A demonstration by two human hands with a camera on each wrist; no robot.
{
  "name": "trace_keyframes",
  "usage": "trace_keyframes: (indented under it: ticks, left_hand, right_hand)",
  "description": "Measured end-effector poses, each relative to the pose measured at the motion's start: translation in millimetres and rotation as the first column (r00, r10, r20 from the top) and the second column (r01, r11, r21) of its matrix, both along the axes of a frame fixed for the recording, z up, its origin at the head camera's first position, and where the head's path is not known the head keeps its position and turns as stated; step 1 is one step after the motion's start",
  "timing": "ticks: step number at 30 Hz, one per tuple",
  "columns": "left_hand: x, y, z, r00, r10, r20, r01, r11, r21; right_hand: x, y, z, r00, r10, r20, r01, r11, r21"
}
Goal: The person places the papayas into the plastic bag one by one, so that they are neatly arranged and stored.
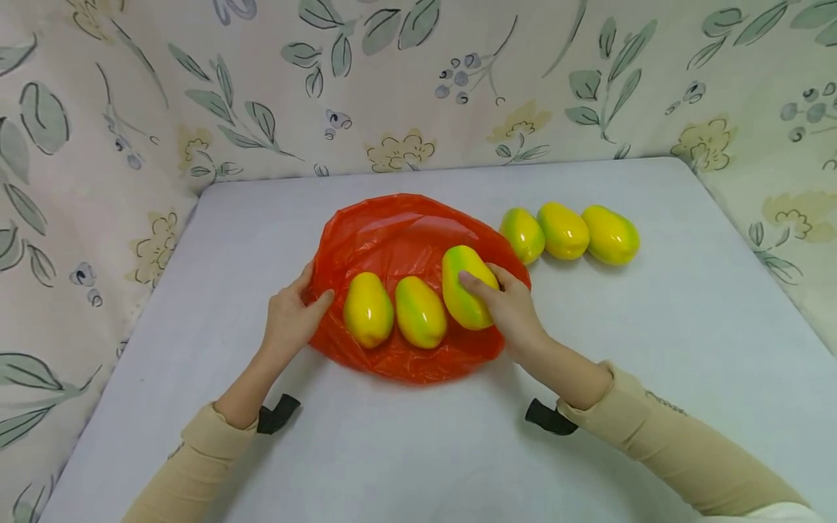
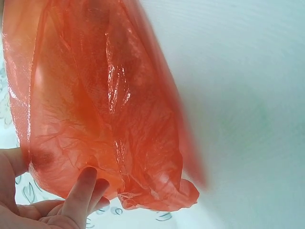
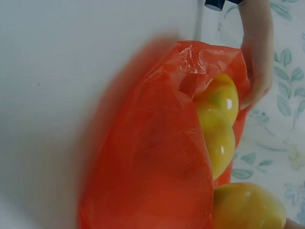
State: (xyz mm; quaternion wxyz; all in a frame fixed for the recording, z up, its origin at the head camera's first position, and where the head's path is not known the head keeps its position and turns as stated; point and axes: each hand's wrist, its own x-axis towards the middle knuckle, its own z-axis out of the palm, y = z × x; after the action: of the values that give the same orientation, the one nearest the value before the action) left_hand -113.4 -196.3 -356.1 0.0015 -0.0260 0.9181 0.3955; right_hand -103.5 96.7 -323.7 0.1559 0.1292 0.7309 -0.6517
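A patterned cloth [image 1: 405, 87] with leaves, berries and flowers is rising behind and beside the white counter [image 1: 418, 450], which is stretching beneath everything else. Over its middle, a thin, shiny red plastic bag [image 1: 418, 367] is gaping wide, its skin creasing in many folds and letting light through in the left wrist view.

Tan sleeves [image 1: 219, 436] are covering the forearms. The left hand [image 1: 293, 312] is gripping the bag's left rim, its thumb lying on the inner side and its other fingers reaching behind the plastic. The right hand [image 1: 516, 309] is curling round one fruit [image 1: 466, 305], its thumb pressing across the front; whether any of its fingers are also catching the bag's rim, I cannot tell.

The held fruit is leaning at the right side of the bag's mouth. It is glossy, plump and oblong, its yellow skin shading into green. Two similar fruits [image 1: 368, 311] are lying side by side inside the bag, to the left of it. Three more fruits [image 1: 564, 231] are resting in a row on the counter beyond the bag's right edge, the nearest one partly hiding behind the rim. Two short black straps [image 1: 279, 414] are sticking out by the cuffs.
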Motion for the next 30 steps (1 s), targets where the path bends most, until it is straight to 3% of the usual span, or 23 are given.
trace_keyframes:
  ticks: [30]
  left_hand:
    - [-2.2,-1,-1.3,1.000,-0.005,0.010,0.005,1.000,0.009]
  right_hand:
    - [-2.2,-3,-27.0,0.999,0.004,0.049,-0.008,0.997,0.081]
